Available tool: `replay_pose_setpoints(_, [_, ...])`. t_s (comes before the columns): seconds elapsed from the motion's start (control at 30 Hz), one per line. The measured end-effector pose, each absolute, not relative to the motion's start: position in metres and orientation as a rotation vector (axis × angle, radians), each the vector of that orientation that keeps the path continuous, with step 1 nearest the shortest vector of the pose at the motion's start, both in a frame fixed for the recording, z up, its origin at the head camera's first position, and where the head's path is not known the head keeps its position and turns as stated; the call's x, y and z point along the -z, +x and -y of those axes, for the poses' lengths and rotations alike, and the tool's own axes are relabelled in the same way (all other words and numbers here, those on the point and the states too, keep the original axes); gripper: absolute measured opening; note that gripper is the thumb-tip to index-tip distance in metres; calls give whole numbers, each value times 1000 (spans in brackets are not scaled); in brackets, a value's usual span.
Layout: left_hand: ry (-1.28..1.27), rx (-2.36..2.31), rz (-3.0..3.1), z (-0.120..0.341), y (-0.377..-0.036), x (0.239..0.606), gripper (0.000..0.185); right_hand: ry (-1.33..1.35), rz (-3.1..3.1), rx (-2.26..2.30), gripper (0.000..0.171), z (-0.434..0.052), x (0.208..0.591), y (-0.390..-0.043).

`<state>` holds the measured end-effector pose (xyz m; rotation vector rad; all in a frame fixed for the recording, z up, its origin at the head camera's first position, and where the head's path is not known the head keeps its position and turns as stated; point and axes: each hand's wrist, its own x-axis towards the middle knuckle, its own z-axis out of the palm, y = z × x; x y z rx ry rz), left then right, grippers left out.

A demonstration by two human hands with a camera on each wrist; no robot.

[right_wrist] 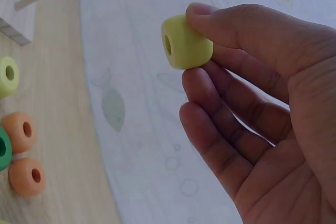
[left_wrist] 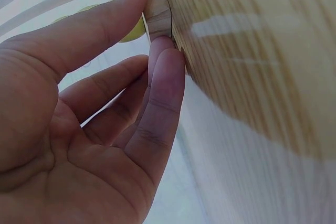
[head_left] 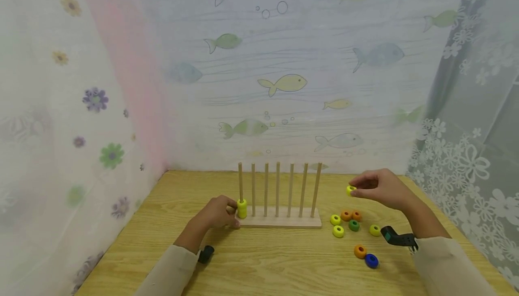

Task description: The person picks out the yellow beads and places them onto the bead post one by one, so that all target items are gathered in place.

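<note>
i pinch a yellow bead (right_wrist: 185, 43) between the thumb and fingers (right_wrist: 236, 24) of my right hand (head_left: 383, 189), up in the air right of the wooden peg rack (head_left: 278, 220). to do this well i judge i should turn its hole downward and line it up over a peg. my left hand (head_left: 216, 214) grips the rack's left end between thumb and fingers (left_wrist: 163, 82), steadying it on the table (head_left: 263, 260).

counted: seven pegs; yellow beads (head_left: 241, 207) stacked on the leftmost peg, seemingly two; loose on the table three yellow, three orange, one green, one blue.
</note>
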<state>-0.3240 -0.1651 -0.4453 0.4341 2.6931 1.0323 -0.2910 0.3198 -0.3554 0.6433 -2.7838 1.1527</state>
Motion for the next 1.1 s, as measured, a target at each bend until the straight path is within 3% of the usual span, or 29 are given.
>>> replay_pose_setpoints(1.1, [426, -1009, -2716, 165, -324, 444, 64, 778, 2690, -1067, 27, -267, 296, -272])
